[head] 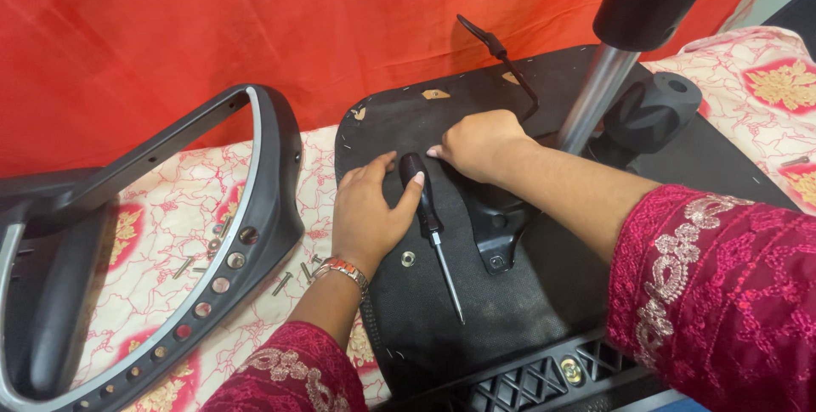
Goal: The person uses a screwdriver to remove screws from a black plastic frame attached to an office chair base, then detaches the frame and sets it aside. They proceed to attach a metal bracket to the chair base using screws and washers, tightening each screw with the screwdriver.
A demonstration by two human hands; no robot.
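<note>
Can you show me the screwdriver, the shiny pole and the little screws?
Black-handled screwdriver point(422, 195), head view, on its handle.
Shiny metal chair pole point(595, 93), head view, mid-shaft.
Small loose metal screws point(282, 283), head view, on one screw.

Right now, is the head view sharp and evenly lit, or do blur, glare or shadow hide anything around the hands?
Head view: sharp and evenly lit; left hand, right hand and black-handled screwdriver are crisp. Slight glare only on the shiny metal column. Soft shadows under the hands on the black chair seat underside hide nothing.

- The right hand point(481, 145) covers whatever its curled fingers touch on the seat underside point(510, 293).
- The gas cylinder point(629, 30) is cut at the top edge.
- The armrest frame point(170, 234) runs past the left edge.
</note>
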